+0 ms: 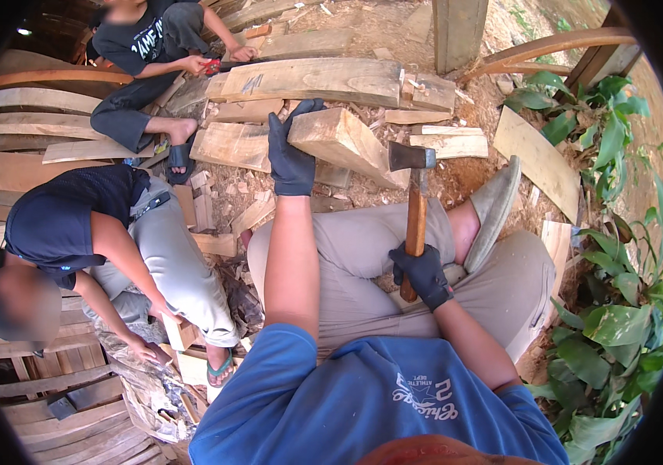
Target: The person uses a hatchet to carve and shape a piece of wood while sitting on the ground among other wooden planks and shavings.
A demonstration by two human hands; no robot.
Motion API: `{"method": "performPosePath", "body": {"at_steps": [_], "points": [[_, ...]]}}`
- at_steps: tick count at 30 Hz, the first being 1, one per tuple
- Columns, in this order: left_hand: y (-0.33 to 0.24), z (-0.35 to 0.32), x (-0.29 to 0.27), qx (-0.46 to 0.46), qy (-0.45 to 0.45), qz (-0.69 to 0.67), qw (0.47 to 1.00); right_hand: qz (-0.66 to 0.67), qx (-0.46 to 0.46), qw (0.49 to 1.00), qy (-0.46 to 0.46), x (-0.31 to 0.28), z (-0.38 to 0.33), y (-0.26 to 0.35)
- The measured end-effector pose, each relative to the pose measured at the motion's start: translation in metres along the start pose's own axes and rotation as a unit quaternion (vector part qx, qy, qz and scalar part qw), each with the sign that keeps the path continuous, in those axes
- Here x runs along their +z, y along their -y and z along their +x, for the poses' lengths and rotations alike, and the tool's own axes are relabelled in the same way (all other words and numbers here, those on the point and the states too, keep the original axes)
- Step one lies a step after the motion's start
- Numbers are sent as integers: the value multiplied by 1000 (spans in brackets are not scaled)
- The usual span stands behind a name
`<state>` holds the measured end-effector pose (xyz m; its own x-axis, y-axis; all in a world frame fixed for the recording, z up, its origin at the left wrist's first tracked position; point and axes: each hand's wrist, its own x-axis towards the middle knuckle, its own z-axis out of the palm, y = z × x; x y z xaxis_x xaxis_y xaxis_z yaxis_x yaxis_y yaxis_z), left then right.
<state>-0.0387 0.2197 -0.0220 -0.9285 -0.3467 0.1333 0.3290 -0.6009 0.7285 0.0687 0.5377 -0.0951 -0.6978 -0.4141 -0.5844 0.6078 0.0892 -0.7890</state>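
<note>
The gloved left hand [291, 159] gripped a pale wedge-shaped wood block [345, 141]; just right of it, the gloved right hand [423, 273] held, fingers wrapped, a wooden-handled steel hatchet [415, 203].

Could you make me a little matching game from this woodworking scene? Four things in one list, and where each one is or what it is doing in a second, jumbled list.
Things:
1. left hand
2. right hand
3. hatchet head
4. grey slipper

Places or states:
A. on the person's foot, sole turned up, right of the hatchet
B. gloved, gripping the wooden handle near its lower end
C. raised beside the end of the wood block
D. gloved, holding the wood block at its upper left end

Pairs: 1-D, 2-B, 3-C, 4-A
</note>
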Motion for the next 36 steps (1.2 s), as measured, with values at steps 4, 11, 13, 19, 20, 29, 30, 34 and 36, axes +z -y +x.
{"method": "performPosePath", "body": {"at_steps": [4, 11, 13, 19, 20, 29, 30, 34, 36], "points": [[-2, -2, 15, 9, 8, 68, 998, 14, -11, 1000, 1, 0, 1, -3], [7, 5, -17, 5, -89, 90, 992, 14, -11, 1000, 12, 0, 1, -5], [10, 5, -22, -15, -101, 68, 992, 21, -10, 1000, 10, 0, 0, -4], [11, 9, -24, 0, -130, 36, 991, 2, -7, 1000, 7, 1, 2, -6], [11, 8, -18, 3, -141, 25, 990, 2, -7, 1000, 6, 1, 2, -6], [10, 5, -5, -9, -207, -39, 978, 32, -9, 999, 17, -1, 2, -7], [10, 7, -7, 15, -229, -43, 972, 30, -4, 999, 15, 0, 1, -6], [-17, 11, -8, 61, -117, 13, 991, -1, 3, 1000, -1, -2, 4, -7], [-25, 9, -14, 69, -48, -43, 996, 1, -2, 1000, 12, -4, 3, -8]]}}
